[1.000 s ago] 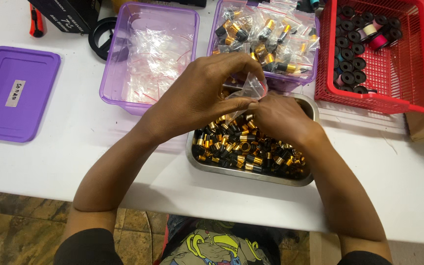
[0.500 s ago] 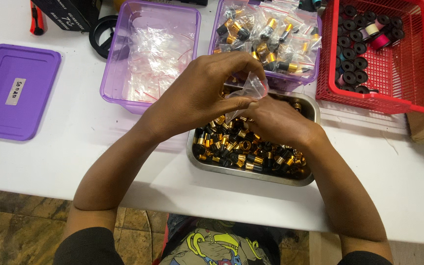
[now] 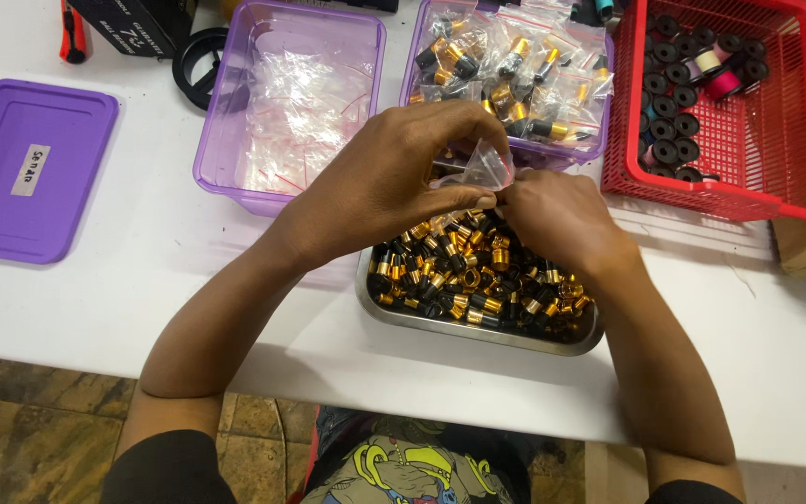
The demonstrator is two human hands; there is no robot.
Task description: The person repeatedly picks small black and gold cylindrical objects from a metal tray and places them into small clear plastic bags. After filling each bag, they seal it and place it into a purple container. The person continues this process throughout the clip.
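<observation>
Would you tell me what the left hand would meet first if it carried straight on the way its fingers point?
Probably the right hand: the left hand points rightward at it, both pinching the small clear bag.

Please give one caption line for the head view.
Both hands, left hand and right hand, hold a small clear bag above a metal tray.

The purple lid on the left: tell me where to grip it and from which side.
Grip the purple lid at its near long edge, coming from the table's front. It lies flat on the white table, so only its raised rim offers fingers a purchase; nothing crowds that side.
</observation>
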